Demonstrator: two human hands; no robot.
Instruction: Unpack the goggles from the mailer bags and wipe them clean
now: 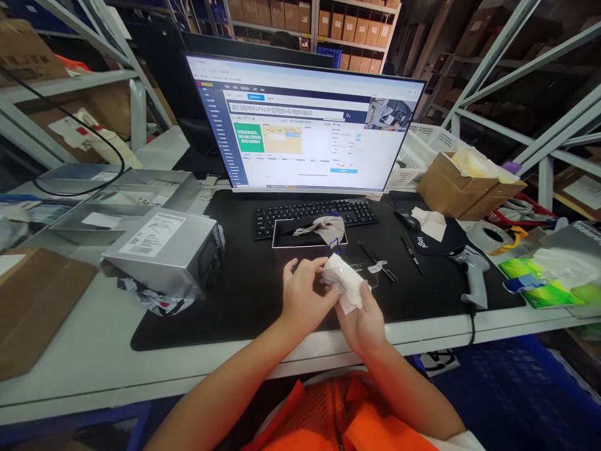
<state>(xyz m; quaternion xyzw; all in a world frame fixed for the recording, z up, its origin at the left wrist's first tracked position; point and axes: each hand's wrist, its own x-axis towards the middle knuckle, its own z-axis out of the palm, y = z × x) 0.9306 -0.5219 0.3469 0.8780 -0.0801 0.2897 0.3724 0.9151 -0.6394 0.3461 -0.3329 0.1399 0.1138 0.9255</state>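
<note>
Above the black desk mat, both hands meet at a folded white tissue (346, 280). My right hand (364, 318) is closed round its right and lower side. My left hand (307, 289) pinches at its left edge, thumb on the tissue. Whether something lies inside the folds is hidden. Just beyond my fingers is a shallow black tray with a white rim (282, 241). A crumpled grey cloth (328, 227) with a blue cord lies on it. To the right of the tissue rest a clear plastic piece (369, 274) and a thin dark tool with a white tag (377, 267).
A monitor (305, 138) stands behind the keyboard (314, 216). At left are a silver product box (162, 250) and a brown carton (40, 307). Rightward lie a pen (412, 255), a mouse (407, 220), a barcode scanner (473, 275) and a green tissue pack (539, 282).
</note>
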